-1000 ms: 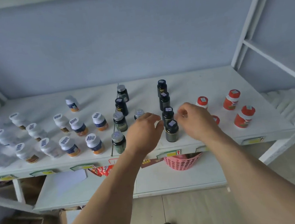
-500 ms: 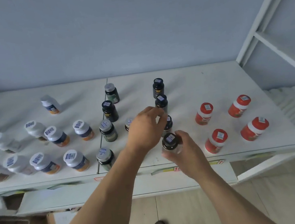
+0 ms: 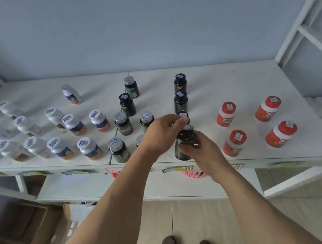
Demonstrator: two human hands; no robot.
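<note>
White shelf (image 3: 231, 81) under a pale blue wall (image 3: 145, 23) bears a dark bottle (image 3: 184, 142) gripped by the right hand (image 3: 203, 153), while the left hand (image 3: 161, 135) pinches its cap (image 3: 188, 127).

No lettering can be read.
Blue-printed code stickers (image 3: 229, 106) sit on the bottle caps (image 3: 268, 104), the held dark bottle (image 3: 185, 145) included, but are too fine to read. Bottle labels (image 3: 73, 100) blur. A yellow tag (image 3: 178, 169) on the shelf's (image 3: 252, 83) front edge bears a red up-arrow.

wall (image 3: 145, 23): pale blue, plain | floor (image 3: 186, 215): beige tiles | table (image 3: 231, 77): white, against wall | frame (image 3: 302, 15): white, right | boxes (image 3: 37, 222): cardboard, lower left
</note>
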